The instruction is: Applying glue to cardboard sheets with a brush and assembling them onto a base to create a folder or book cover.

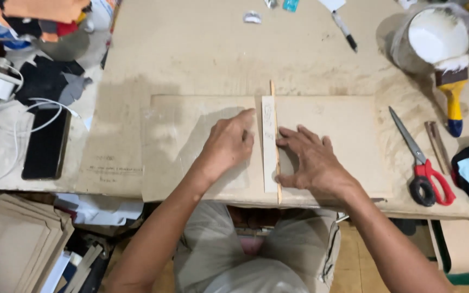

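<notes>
both hands, left [228, 145] and right [310, 160], flat and open (gripping nothing) beside a pale paper strip [269, 144] on brown cardboard [191, 146]

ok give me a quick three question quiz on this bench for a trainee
1. True or false: the left hand and right hand press flat on the cardboard, one each side of the white strip.
2. Which lies right of the cardboard? A scissors B phone C pen
3. What rests on the glue tub?

Key: 1 true. 2 A. 3 A brush with a yellow and blue handle.
</notes>
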